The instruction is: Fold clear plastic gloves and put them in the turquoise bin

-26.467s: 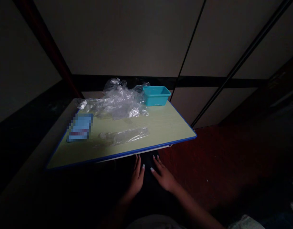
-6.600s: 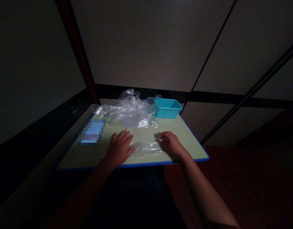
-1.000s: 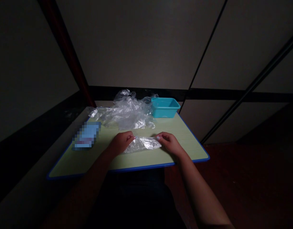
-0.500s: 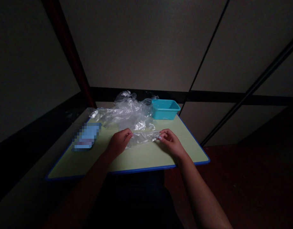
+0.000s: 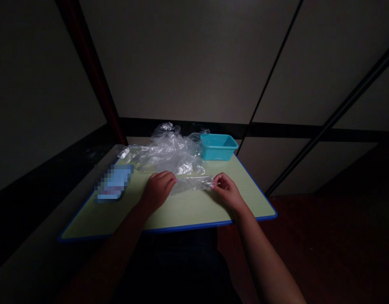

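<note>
Left hand [image 5: 158, 189] and right hand [image 5: 228, 192], centre of frame, pinch clear plastic film [image 5: 193, 183] between them; even, gentle tension should limit creasing.

You get dim light: the tabletop [image 5: 188, 211] shows best, while the floor [image 5: 308, 236] at four o'clock sinks nearly to black. Glare streaks the clear plastic bag [image 5: 193, 183] and flecks the crumpled heap [image 5: 173, 154] at twelve. Soft shadow lies under your right hand [image 5: 227, 191]; mosaic hides the phone [image 5: 115, 180] at nine.
</note>
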The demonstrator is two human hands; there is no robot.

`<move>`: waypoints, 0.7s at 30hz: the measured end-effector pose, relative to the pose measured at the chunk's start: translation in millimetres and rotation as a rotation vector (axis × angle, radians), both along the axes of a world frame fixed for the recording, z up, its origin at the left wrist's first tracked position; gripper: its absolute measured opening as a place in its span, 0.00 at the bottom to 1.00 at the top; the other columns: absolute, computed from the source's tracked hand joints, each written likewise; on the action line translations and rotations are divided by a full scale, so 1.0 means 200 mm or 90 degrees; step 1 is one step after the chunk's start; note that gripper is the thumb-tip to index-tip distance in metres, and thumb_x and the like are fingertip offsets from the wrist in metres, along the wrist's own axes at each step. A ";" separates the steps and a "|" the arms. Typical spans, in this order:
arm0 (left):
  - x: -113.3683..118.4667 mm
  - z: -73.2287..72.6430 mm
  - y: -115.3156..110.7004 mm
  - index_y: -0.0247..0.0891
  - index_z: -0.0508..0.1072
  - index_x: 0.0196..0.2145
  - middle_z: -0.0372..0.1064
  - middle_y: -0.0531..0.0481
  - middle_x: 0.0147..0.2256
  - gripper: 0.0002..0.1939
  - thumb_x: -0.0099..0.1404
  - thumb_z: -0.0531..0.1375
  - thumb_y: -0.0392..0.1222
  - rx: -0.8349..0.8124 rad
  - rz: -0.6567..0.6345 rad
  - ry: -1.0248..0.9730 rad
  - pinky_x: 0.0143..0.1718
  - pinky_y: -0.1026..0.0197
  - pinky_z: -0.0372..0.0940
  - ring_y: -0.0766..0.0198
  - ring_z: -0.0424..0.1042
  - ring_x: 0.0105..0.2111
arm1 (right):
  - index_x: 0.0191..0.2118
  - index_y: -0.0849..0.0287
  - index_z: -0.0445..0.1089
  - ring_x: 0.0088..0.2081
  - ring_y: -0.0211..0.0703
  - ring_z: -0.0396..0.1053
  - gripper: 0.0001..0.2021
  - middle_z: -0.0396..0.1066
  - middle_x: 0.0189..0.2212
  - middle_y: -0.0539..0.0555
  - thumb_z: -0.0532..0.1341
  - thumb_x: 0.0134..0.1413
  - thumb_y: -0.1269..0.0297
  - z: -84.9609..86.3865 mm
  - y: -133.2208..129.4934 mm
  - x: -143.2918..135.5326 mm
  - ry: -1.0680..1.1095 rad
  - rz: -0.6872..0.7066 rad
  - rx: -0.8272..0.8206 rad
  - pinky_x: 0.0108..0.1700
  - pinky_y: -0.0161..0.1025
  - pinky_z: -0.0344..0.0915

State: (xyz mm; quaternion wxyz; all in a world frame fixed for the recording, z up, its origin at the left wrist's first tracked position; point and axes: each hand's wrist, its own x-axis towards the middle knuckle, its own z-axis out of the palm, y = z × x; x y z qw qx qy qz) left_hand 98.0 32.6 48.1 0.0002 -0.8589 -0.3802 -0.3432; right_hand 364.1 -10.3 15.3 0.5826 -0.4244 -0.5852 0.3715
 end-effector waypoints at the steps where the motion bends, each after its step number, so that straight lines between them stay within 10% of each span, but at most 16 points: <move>1: 0.00 0.00 0.00 0.40 0.68 0.29 0.71 0.50 0.29 0.13 0.69 0.49 0.42 0.000 0.001 0.007 0.38 0.58 0.59 0.60 0.69 0.32 | 0.31 0.54 0.64 0.31 0.38 0.61 0.13 0.63 0.28 0.47 0.69 0.45 0.59 0.00 0.00 0.00 -0.001 -0.012 0.009 0.33 0.37 0.59; 21: 0.02 0.02 -0.01 0.40 0.70 0.31 0.72 0.50 0.32 0.14 0.70 0.49 0.44 -0.011 -0.081 0.069 0.40 0.57 0.55 0.61 0.68 0.33 | 0.37 0.55 0.69 0.34 0.42 0.61 0.10 0.62 0.32 0.50 0.66 0.47 0.63 -0.04 0.02 0.03 -0.152 -0.086 0.027 0.34 0.37 0.58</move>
